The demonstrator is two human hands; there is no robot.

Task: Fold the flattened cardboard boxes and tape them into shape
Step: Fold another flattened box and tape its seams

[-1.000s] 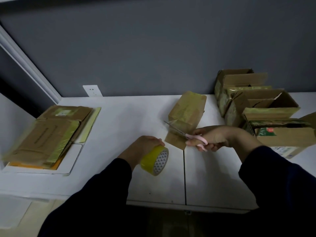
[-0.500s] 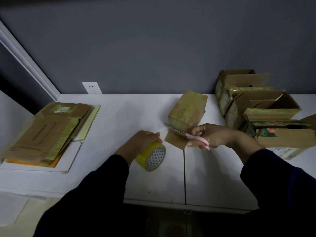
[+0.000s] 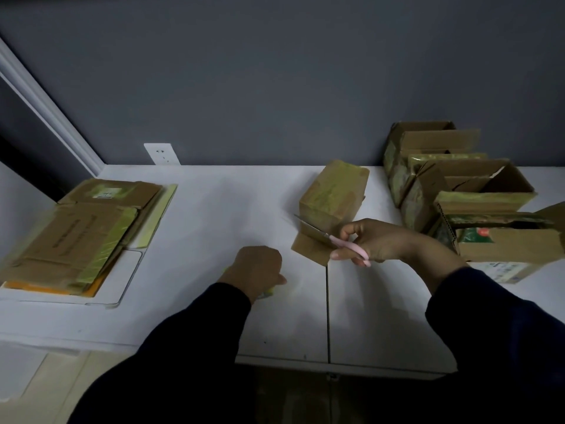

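Shift: left hand [image 3: 256, 270] sinks near-left, fingers curled over mostly hidden yellow tape roll [image 3: 268, 292]; right hand [image 3: 379, 243] keeps gripping pink-handled scissors [image 3: 351, 248] at taped brown cardboard box [image 3: 333, 194]. Strip probably cut.

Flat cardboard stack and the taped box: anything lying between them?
Nothing: the head view shows bare white tabletop between the flat cardboard stack and the taped box. The left hand lies nearer the person, outside that stretch.

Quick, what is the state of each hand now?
Left hand: closed on the tape roll, mostly hidden.
Right hand: holding the pink scissors.
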